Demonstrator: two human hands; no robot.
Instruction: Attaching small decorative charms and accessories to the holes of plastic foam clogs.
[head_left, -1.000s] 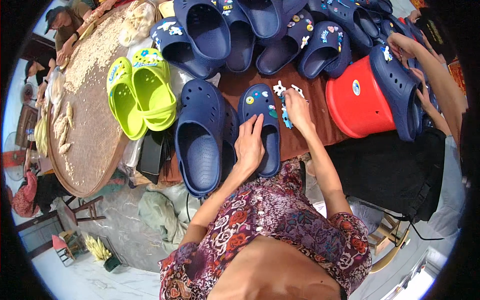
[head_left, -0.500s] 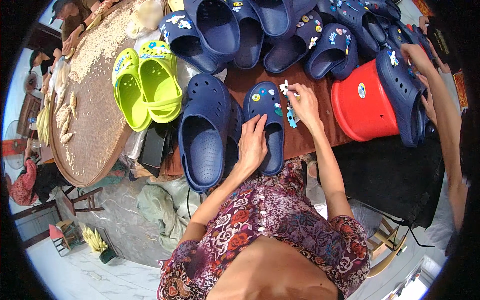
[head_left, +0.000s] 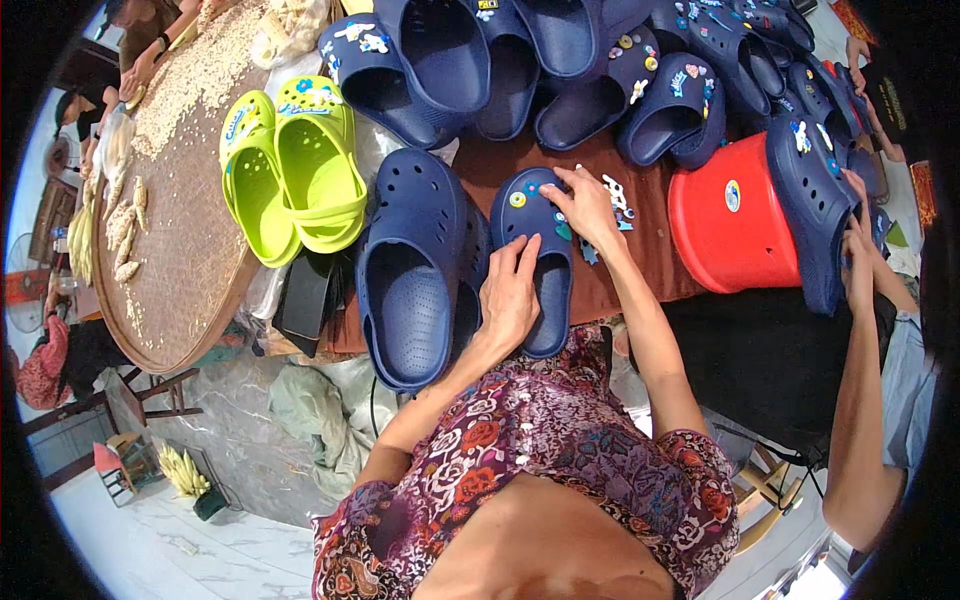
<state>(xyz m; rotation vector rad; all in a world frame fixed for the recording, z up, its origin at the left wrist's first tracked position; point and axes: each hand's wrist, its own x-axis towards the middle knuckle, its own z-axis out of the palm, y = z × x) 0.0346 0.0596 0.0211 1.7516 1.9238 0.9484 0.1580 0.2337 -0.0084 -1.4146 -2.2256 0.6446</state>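
A navy clog (head_left: 552, 305) with small charms on its upper lies in front of me, toe pointing away. My left hand (head_left: 508, 295) holds its left side, fingers reaching over the upper's edge and thumb hidden. My right hand (head_left: 587, 208) bends over the toe, thumb and forefinger closed at a charm they mostly cover. Beside them a yellow round charm (head_left: 518, 200) and a blue flower charm (head_left: 532, 187) show. Loose white and blue charms (head_left: 616, 196) lie on the brown cloth right of the clog. A larger navy clog (head_left: 408, 270) stands close on the left.
Lime-green clogs (head_left: 318, 185) rest at the rim of a wide woven tray (head_left: 195, 270) bearing pale kernels. Several navy clogs (head_left: 440, 60) crowd the far side. A red bucket (head_left: 725, 225) stands on the right, where another person's hands (head_left: 858, 245) touch a navy clog (head_left: 805, 210).
My right hand has moved left from the loose charms onto the clog's toe. The left hand stays on the clog. At right, the other person's hands have shifted lower along their clog.
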